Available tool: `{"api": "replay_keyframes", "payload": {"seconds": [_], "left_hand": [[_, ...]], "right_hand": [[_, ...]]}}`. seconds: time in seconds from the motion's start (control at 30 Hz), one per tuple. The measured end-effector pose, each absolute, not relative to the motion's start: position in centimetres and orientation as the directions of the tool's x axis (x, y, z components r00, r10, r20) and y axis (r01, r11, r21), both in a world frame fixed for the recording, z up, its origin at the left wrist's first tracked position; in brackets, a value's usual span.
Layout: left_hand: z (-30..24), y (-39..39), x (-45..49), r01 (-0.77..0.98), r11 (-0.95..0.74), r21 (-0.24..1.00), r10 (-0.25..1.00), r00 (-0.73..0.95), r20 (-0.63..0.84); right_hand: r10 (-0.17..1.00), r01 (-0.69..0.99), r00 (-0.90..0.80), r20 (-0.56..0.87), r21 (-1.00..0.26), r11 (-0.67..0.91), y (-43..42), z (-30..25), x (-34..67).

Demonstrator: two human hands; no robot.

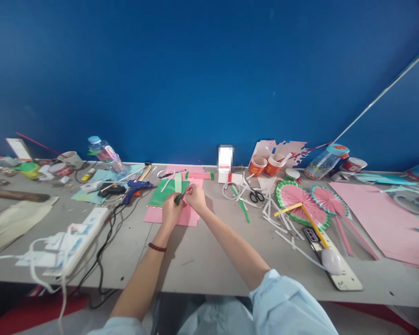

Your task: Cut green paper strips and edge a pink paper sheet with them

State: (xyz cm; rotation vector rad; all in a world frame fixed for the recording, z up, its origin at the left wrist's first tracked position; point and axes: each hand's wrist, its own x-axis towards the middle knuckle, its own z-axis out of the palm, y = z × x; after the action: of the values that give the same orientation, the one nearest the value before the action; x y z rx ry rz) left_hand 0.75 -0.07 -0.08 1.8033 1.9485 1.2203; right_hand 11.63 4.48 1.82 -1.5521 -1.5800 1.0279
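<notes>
My left hand (172,207), with a dark red bead bracelet on its wrist, is closed around a small folded piece of paper (178,199) with a dark green end. My right hand (196,199) meets it with fingers pinched, apparently at the pink part of the same piece; the fingers hide most of it. Green paper (158,194) lies under and beside my left hand, on top of pink sheets (153,216). A pale strip (178,180) rests on the green paper. Just beyond my hands lies a pleated pink paper strip (202,176) with green edges.
A blue glue gun (134,188) and a white power strip (85,235) with cables are at left. To the right lie black scissors (257,196), white paper scraps (274,221), a watermelon-patterned paper fan (289,193) and a phone (345,277). Red paper cups (257,165) stand near the blue wall.
</notes>
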Motion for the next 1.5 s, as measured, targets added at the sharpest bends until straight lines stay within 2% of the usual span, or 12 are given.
{"api": "replay_keyframes", "payload": {"seconds": [0.3,0.57,0.63,0.77,0.87,1.0,1.07,1.13,1.2,1.33,1.5], "left_hand": [[-0.3,0.2,0.7,0.699,-0.02,0.714,0.911,-0.282,0.301],[-0.6,0.1,0.8,0.784,-0.103,0.612,0.913,-0.169,0.371],[-0.9,0.1,0.5,0.805,-0.114,0.583,0.914,-0.145,0.379],[-1.2,0.2,0.3,0.819,-0.095,0.566,0.91,-0.159,0.382],[-0.8,0.0,0.5,0.83,-0.095,0.549,0.879,-0.189,0.437],[0.0,-0.4,1.5,0.809,-0.263,0.526,0.833,-0.085,0.547],[0.2,-0.8,2.2,0.746,-0.355,0.563,0.836,-0.016,0.548],[0.3,-1.1,3.2,0.644,-0.389,0.659,0.879,0.045,0.475],[0.3,-1.5,4.2,0.52,-0.354,0.777,0.929,0.098,0.357],[0.6,-2.0,5.6,0.237,-0.155,0.959,0.977,0.182,0.113],[1.3,-2.6,6.0,-0.01,0.143,0.99,0.947,0.291,-0.134]], "right_hand": [[0.988,0.514,-0.026,0.154,-0.846,0.145,3.5,1.7,14.0],[0.938,0.415,0.017,0.346,-0.856,0.308,2.1,2.6,20.7],[0.936,0.38,-0.019,0.351,-0.863,0.332,1.5,3.0,23.1],[0.959,0.265,-0.042,0.28,-0.922,0.28,0.1,2.9,27.1],[0.951,0.215,-0.043,0.306,-0.927,0.308,-0.7,1.9,28.5],[0.945,0.152,-0.083,0.315,-0.934,0.324,-1.2,0.6,28.9],[0.944,0.128,-0.106,0.314,-0.937,0.326,-1.4,0.5,28.9],[0.939,0.102,-0.121,0.322,-0.937,0.334,-1.6,0.8,29.0],[0.943,0.072,-0.115,0.311,-0.945,0.32,-1.9,1.3,29.3],[0.96,0.014,-0.083,0.267,-0.963,0.269,-2.4,2.1,29.6],[0.978,-0.073,-0.046,0.205,-0.977,0.201,-2.3,2.2,29.7]]}}
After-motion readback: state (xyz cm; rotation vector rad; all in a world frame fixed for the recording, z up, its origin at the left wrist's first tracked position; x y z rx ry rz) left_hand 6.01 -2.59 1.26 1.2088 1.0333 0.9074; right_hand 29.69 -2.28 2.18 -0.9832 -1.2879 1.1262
